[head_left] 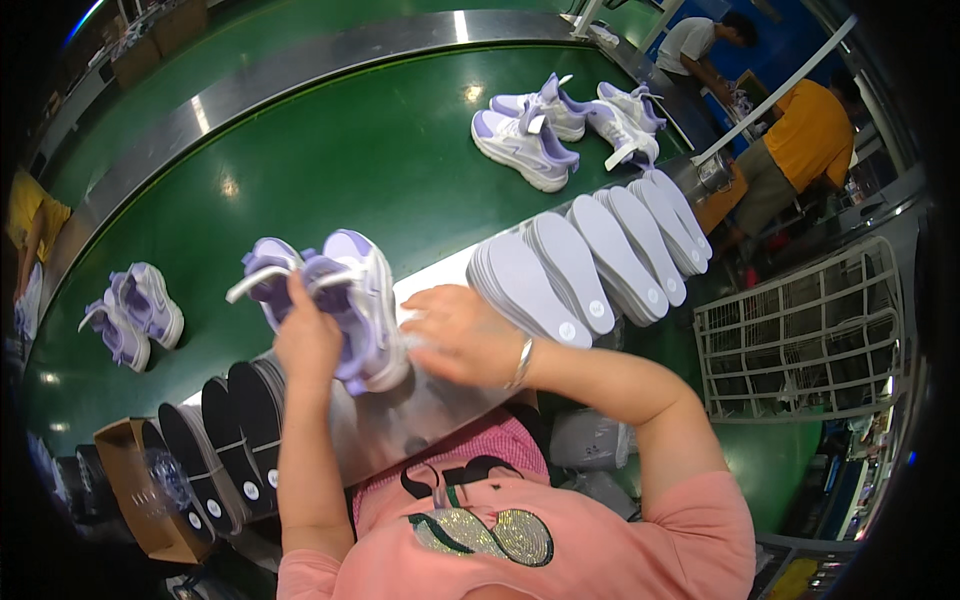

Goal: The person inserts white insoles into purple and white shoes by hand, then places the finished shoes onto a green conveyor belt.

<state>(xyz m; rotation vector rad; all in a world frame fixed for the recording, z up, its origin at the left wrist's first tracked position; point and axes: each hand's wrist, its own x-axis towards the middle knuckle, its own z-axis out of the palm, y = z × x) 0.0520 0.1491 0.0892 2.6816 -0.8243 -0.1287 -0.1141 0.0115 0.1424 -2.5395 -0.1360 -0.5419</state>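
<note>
My left hand [308, 338] reaches over a pair of white and lilac sneakers and grips at their openings. The left sneaker [270, 262] lies partly behind the fingers. Beside it, the right sneaker [372, 270] shows its white side and sole edge. Which of the two the fingers hold more firmly is hidden. My right hand [462, 335], with a bracelet at the wrist, is slightly blurred, its fingers apart and close to the right sneaker's side. Just beyond that hand are stacks of pale grey insoles [515, 285] on the metal ledge [440, 405].
Another sneaker pair [140, 310] rests on the green belt [330, 140] at left, and several more sneakers [520, 150] at the far right. Black insoles [235, 415] and a cardboard box [150, 490] stand at near left. A wire rack [800, 330] is at right. People work beyond.
</note>
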